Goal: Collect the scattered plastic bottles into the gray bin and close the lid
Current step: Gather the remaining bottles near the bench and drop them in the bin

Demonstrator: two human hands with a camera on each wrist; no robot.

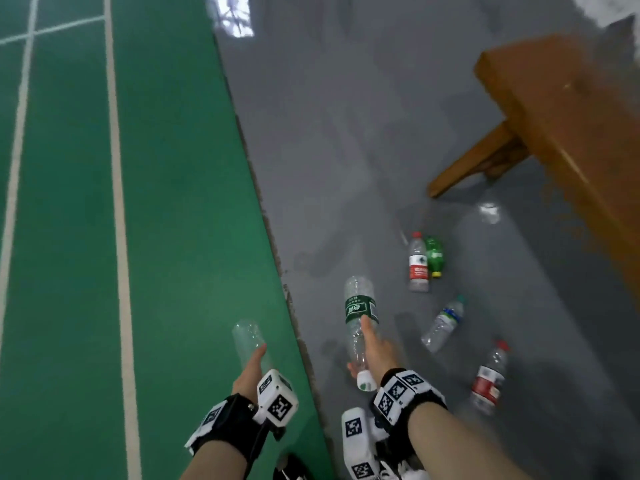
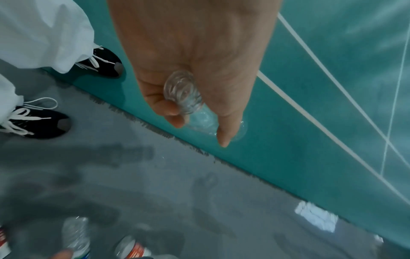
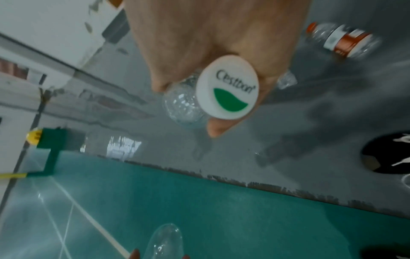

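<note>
My left hand (image 1: 250,370) is gripping a clear bottle (image 1: 247,341). My right hand (image 1: 375,351) is gripping a green-label bottle (image 1: 360,308), both grips full for one bin trip.

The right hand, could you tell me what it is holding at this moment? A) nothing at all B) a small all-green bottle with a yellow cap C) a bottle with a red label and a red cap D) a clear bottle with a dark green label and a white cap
D: the right hand grips the green-labelled bottle, whose white cap shows at the palm in the wrist view.
</note>
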